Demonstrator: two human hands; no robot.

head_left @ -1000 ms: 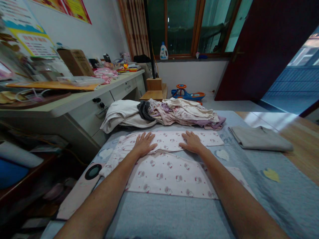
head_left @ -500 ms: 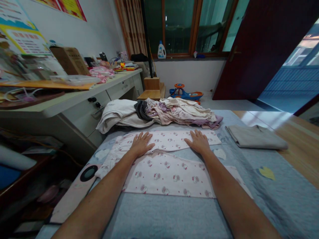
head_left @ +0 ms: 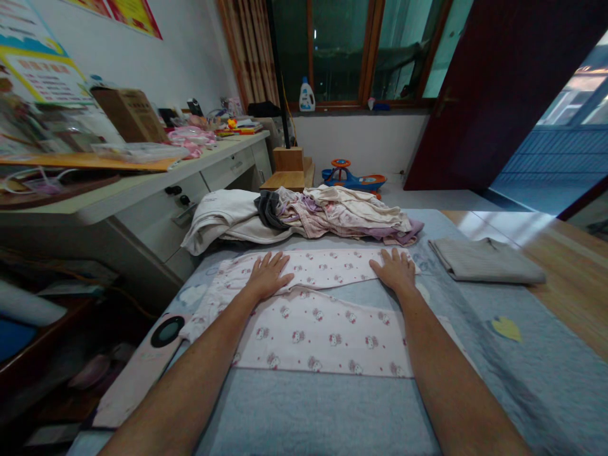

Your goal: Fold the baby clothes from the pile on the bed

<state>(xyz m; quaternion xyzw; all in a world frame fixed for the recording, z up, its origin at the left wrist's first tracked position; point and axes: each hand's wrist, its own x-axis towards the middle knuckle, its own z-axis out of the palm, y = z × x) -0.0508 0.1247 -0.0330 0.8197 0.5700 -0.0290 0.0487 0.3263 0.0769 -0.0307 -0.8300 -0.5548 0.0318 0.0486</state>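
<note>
Pale pink pajama pants (head_left: pixel 313 335) with a cartoon-cat print lie spread sideways on the blue-grey bed cover (head_left: pixel 327 411), waistband to the left and legs to the right. My left hand (head_left: pixel 266 277) rests flat with fingers spread on the upper part of the far leg, near the crotch. Over towards that leg's hem, my right hand (head_left: pixel 396 271) also lies flat, its fingers apart. Neither hand grasps the cloth. My right forearm covers part of the near leg.
Behind the pants lies a heap of rumpled clothes (head_left: pixel 332 212). A folded grey garment (head_left: pixel 487 259) sits at the right. A pink phone-like device (head_left: pixel 137 373) lies at the left edge, beside the cluttered desk (head_left: pixel 95 201). A ride-on toy car (head_left: pixel 354 178) stands on the floor beyond.
My right hand has slid to the right along the far pant leg, towards its hem. My left hand stays in place on the cloth.
</note>
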